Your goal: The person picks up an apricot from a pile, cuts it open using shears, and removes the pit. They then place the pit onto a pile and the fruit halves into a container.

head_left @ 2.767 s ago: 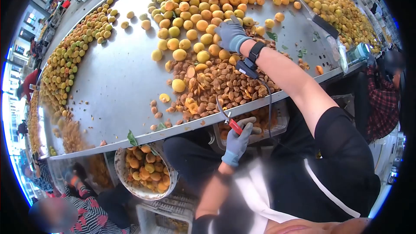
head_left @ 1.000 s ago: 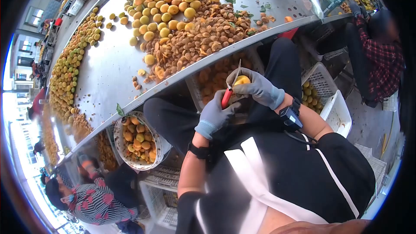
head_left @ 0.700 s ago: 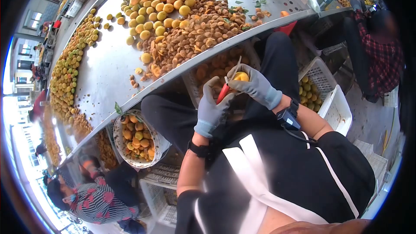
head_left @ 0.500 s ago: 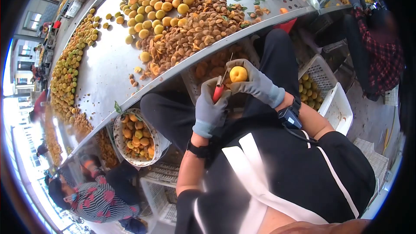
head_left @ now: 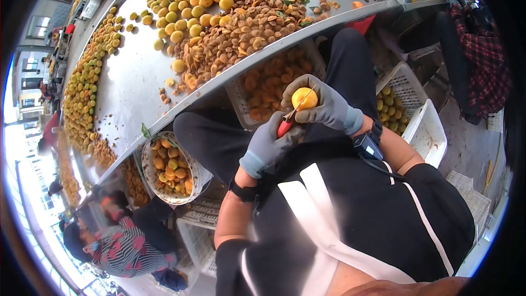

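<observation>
My left hand (head_left: 269, 145), in a grey glove, is closed around the red handle of a small knife (head_left: 284, 127). Its thin blade lies against the front of a yellow apricot (head_left: 303, 98); how deep the edge sits cannot be made out. My gloved right hand (head_left: 332, 107) grips that apricot, fingers behind and thumb below. Beneath both hands, under the table edge, a crate (head_left: 234, 98) contains orange apricot pieces. A heap of brown apricot stones (head_left: 246, 35) lies on the metal table, with whole apricots (head_left: 194, 0) piled behind it.
A white bucket (head_left: 147, 178) of apricots stands left of my knees. To my right are a crate of greenish fruit (head_left: 408, 79) and a white tub (head_left: 430, 137). Co-workers sit at lower left (head_left: 129, 246) and upper right (head_left: 485, 71). The table's raised metal rim (head_left: 219, 83) runs before me.
The knife blade has come from beside the apricot to across its front. My left hand has shifted slightly right and down, and the view has tilted a little.
</observation>
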### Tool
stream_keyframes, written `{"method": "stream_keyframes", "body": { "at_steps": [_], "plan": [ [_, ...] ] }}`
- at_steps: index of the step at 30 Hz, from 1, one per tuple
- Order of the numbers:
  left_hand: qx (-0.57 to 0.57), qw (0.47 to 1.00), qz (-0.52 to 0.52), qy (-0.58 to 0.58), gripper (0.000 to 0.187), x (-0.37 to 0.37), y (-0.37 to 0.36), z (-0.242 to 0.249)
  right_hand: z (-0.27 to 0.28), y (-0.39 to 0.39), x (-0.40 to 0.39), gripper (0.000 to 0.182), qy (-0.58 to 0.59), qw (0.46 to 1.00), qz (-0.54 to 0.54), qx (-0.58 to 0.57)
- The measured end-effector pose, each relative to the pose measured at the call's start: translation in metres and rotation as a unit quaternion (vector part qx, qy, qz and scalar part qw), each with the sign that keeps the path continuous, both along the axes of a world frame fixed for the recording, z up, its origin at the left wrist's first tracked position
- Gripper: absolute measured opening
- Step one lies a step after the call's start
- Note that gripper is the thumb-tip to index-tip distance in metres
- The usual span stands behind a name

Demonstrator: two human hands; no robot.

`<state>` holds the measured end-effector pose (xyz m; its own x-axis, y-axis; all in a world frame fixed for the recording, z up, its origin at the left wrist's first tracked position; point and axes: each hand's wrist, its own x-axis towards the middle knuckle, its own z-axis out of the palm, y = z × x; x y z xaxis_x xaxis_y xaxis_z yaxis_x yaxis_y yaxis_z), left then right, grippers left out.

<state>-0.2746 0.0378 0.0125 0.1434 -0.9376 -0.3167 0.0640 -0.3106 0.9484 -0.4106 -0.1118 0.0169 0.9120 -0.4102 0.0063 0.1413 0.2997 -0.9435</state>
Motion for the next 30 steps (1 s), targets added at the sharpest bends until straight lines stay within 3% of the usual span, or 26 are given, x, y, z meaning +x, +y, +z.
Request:
{"method": "stream_keyframes", "body": {
  "at_steps": [2,8,24,26,30],
  "plan": [
    [-0.034,0.989,-0.005,-0.142,0.04,-0.001,-0.003,0.009,0.002,0.002,-0.002,0.053,-0.01,1.0,-0.005,0.025],
    [0.008,0.971,-0.014,-0.238,0.034,-0.003,-0.006,0.002,0.003,0.007,-0.001,0.049,-0.03,0.993,-0.024,0.114],
    [0.063,0.979,-0.015,-0.192,0.024,-0.004,-0.012,-0.033,0.005,0.008,0.004,0.048,-0.016,0.984,-0.04,0.176],
    [0.087,0.96,-0.023,-0.265,0.031,-0.001,-0.016,-0.023,-0.003,0.0,0.001,0.051,0.039,0.988,-0.025,0.148],
    [0.081,0.957,-0.009,-0.28,0.038,-0.002,-0.021,-0.018,0.0,-0.008,-0.004,0.05,0.072,0.996,-0.035,0.037]
  ]
}}
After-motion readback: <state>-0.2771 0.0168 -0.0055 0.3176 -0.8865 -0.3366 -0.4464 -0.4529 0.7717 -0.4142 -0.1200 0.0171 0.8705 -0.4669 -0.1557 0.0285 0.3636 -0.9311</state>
